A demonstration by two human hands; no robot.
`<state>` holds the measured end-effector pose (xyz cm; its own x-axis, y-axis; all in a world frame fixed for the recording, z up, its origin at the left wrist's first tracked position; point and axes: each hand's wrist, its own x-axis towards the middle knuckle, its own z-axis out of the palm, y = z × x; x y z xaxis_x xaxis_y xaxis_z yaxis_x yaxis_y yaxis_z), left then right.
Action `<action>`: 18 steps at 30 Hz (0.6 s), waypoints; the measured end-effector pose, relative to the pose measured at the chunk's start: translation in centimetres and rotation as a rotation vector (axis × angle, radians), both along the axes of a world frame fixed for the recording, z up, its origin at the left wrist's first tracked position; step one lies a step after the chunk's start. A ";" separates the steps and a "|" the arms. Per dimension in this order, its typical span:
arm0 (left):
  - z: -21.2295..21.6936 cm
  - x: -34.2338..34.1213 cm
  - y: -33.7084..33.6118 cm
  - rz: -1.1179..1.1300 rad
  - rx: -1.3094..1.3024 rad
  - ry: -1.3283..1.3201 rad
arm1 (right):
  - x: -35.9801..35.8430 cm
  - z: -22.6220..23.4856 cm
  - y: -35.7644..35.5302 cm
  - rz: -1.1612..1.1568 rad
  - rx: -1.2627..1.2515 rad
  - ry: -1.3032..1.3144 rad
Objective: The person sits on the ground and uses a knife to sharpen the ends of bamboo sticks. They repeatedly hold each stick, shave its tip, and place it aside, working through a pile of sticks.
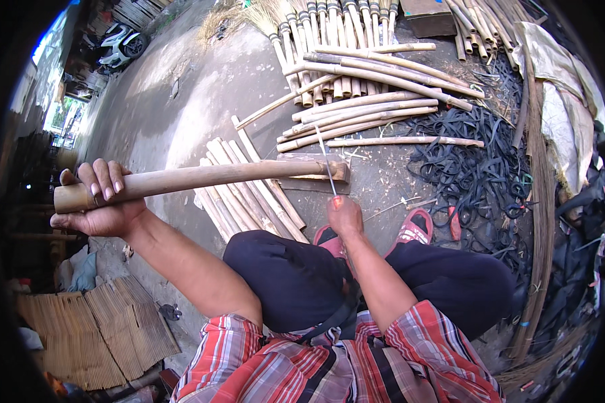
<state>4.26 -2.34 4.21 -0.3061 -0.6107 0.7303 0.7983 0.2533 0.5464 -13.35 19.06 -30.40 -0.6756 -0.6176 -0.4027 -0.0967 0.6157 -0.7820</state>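
Nearest, a red plaid shirt (pixel 282 369) and dark trousers (pixel 282 279) are worn by the person, whose knees are bent and spread. At the left, the thick end of a bamboo pole (pixel 202 181) is gripped by the left hand (pixel 114 218), the fingers being curled over its far side and the thumb laid along the near side. By the right hand (pixel 345 218), closed in a fist in front, a thin blade (pixel 325 158) is held pointing away, its handle mostly hidden. Pink sandals (pixel 417 227) are worn on the feet. The pole is held slanting across the front, its thin end brought over a wooden block (pixel 339 172) and crossed by the blade; whether the two are touching cannot be told for certain. Beyond the left knee, pale bamboo sticks (pixel 238 195) are laid side by side. To the right, black strips (pixel 467 158) are heaped in a tangle. Farther off, more bamboo poles (pixel 376 104) are piled crosswise, near brooms (pixel 336 27) set in a row. At the far left, a white motorcycle (pixel 122 46) is parked.
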 end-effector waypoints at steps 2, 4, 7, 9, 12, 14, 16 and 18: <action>0.1 -0.4 0.3 0.037 -0.016 -0.002 | -0.2 -0.3 0.4 -0.077 0.025 -0.018; 0.3 -0.6 0.8 0.104 -0.017 -0.019 | -0.2 -0.2 0.6 -0.192 0.047 -0.005; 0.5 -0.4 1.4 0.343 0.125 -0.031 | 0.1 0.6 0.3 -0.125 -0.267 0.054; 0.6 0.0 1.4 0.264 0.121 -0.051 | 0.1 1.2 -0.3 -0.122 -0.383 0.092; 0.8 1.0 0.6 -0.083 0.049 -0.068 | -0.1 1.6 -0.7 -0.065 -0.342 0.099; 0.5 1.5 0.1 -0.055 0.057 -0.055 | -0.1 1.3 -0.6 -0.041 -0.252 0.095; 0.2 1.7 -0.3 -0.005 0.085 -0.023 | 0.0 0.7 -0.5 -0.065 -0.118 0.101; 0.1 1.7 -0.5 0.017 0.098 -0.031 | 0.4 0.1 -0.4 0.004 -0.195 0.116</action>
<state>5.98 -2.80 4.35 -0.3162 -0.6840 0.6574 0.7769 0.2111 0.5932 -12.97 18.70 -30.31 -0.7077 -0.6791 -0.1948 -0.1954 0.4532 -0.8697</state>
